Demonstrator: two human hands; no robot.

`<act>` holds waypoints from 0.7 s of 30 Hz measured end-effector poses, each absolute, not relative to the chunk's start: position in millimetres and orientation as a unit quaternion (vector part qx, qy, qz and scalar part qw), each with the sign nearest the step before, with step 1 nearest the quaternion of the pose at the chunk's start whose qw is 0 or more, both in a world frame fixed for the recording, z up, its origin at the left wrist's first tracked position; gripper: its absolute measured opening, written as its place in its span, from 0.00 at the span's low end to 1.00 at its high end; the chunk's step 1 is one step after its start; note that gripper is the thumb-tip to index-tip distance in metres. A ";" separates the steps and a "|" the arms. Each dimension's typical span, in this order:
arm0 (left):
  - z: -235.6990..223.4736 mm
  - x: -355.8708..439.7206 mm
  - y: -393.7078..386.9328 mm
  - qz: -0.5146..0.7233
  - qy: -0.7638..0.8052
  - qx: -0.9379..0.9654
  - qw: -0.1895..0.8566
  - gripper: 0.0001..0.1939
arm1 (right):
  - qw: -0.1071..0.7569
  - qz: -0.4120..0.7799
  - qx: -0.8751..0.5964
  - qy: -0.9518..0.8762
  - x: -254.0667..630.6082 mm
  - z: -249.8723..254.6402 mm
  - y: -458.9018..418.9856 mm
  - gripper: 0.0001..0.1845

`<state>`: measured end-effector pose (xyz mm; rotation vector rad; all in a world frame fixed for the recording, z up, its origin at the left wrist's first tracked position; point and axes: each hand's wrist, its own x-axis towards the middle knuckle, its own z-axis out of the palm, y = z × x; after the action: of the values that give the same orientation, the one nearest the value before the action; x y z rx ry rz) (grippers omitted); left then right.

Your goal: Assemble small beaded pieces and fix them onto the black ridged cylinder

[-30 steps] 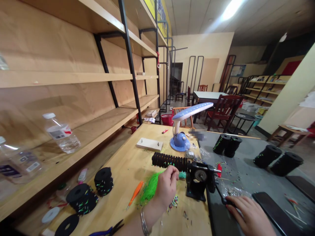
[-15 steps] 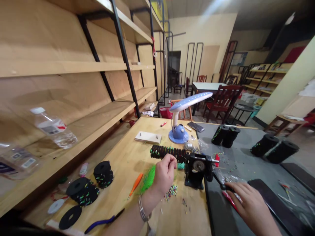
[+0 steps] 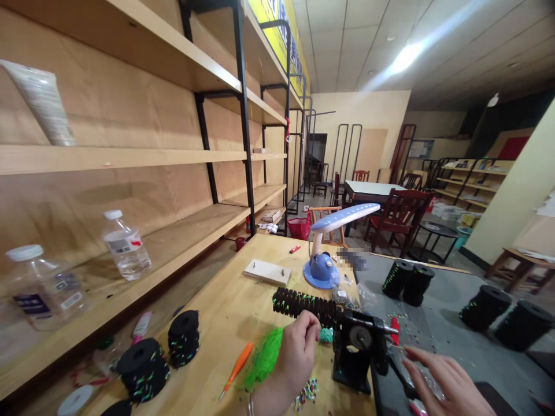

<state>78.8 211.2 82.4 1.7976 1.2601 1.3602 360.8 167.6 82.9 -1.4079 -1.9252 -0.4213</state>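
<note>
My left hand (image 3: 299,346) is closed in a pinch just below a black ridged roll (image 3: 299,304) flecked with coloured bits; what its fingertips hold is too small to make out. The roll sits sideways on a black hand-crank winder (image 3: 353,352). My right hand (image 3: 451,381) is curled at the end of the winder's crank (image 3: 399,370), its handle mostly hidden by the fingers. Bright green strands (image 3: 265,355) lie beside my left wrist, and small multicoloured beads (image 3: 307,394) are scattered below that hand.
An orange-handled pointed tool (image 3: 237,367) lies left of the strands. Finished-looking black rolls stand at left (image 3: 184,338) and right (image 3: 414,283). Behind the winder are a blue desk lamp (image 3: 319,268) and a pale board with two pegs (image 3: 267,271). Wooden shelving (image 3: 195,222) borders the left side.
The view has tilted upward, so the table sits lower in the picture. The crank has turned a little downward with my right hand. My left hand remains pinched near the roll.
</note>
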 end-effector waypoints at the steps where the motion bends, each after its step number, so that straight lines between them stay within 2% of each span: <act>1: 82.1 79.0 211.3 0.506 0.469 0.669 0.275 0.09 | 0.359 -0.160 -0.539 -0.744 344.6 95.6 172.7 0.16; 6: 80.7 79.1 211.3 0.506 0.469 0.673 0.266 0.09 | 0.370 -0.124 -0.497 -0.775 269.7 135.0 214.2 0.13; 14: 76.5 77.1 211.3 0.506 0.451 0.681 0.277 0.09 | 0.370 -0.096 -0.476 -0.792 221.6 140.2 258.1 0.06; 21: 79.1 74.0 211.7 0.497 0.446 0.687 0.286 0.08 | 0.355 -0.093 -0.488 -0.792 209.4 139.4 253.4 0.12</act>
<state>74.0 211.7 79.1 1.8377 1.1913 1.3299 209.4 253.4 139.4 -1.2619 -2.0453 -0.2395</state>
